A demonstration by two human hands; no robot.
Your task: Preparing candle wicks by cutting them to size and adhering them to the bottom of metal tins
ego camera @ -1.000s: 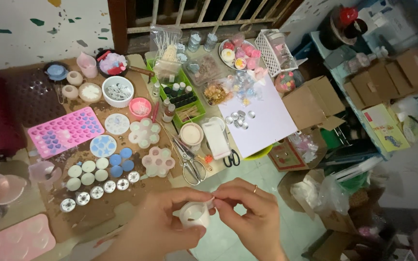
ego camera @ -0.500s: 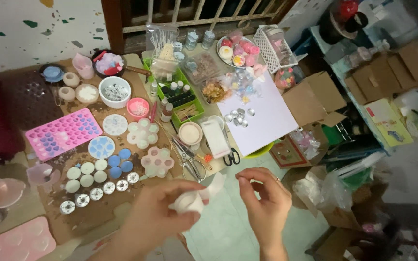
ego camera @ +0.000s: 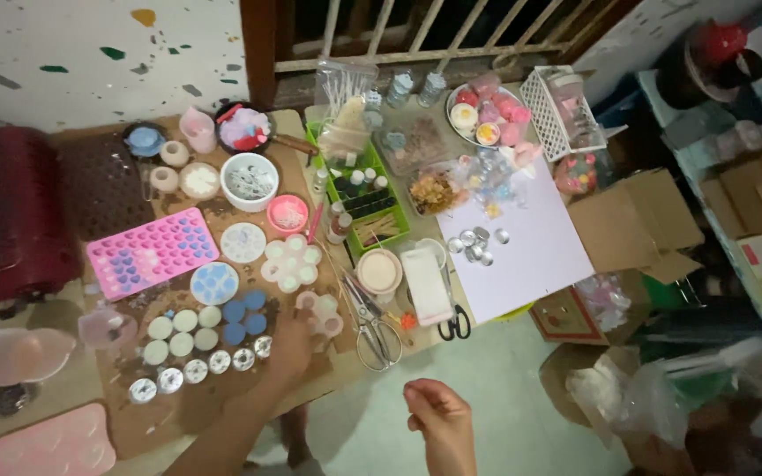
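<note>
Down at the table's near edge, the left hand [ego camera: 291, 345] is stretched forward over the brown work surface [ego camera: 213, 405], its fingers resting at the flower-shaped silicone mould [ego camera: 321, 313] with round pale-pink cups. The hand covers the mould's lower-left part, and whether the fingers pinch anything there cannot be told (the view is dim and a little blurred at that spot). The right hand [ego camera: 438, 416] hangs back over the pale floor, well apart from the table and from the left hand, fingers curled loosely inward with nothing visible in them.

So the mould lies ahead of and slightly to the right of the left hand, touching it, while it sits up and to the left of the right hand, with the table edge between them. The left hand is plainly the nearer. The mould has no real long axis, being a round cluster of cups.

Just left of the left hand stand 3 blue discs [ego camera: 242, 310] and a group of cream-white discs [ego camera: 185, 330], with a row of small metal cups [ego camera: 194, 372] below them. Just right of the mould lie steel scissors [ego camera: 374, 328], handles toward the person. Further back sit a second flower-shaped mould [ego camera: 291, 263], a pink heart-cavity mould tray [ego camera: 152, 253], a round light-blue mould [ego camera: 214, 283], and a green tray of small bottles [ego camera: 362, 192].
</note>
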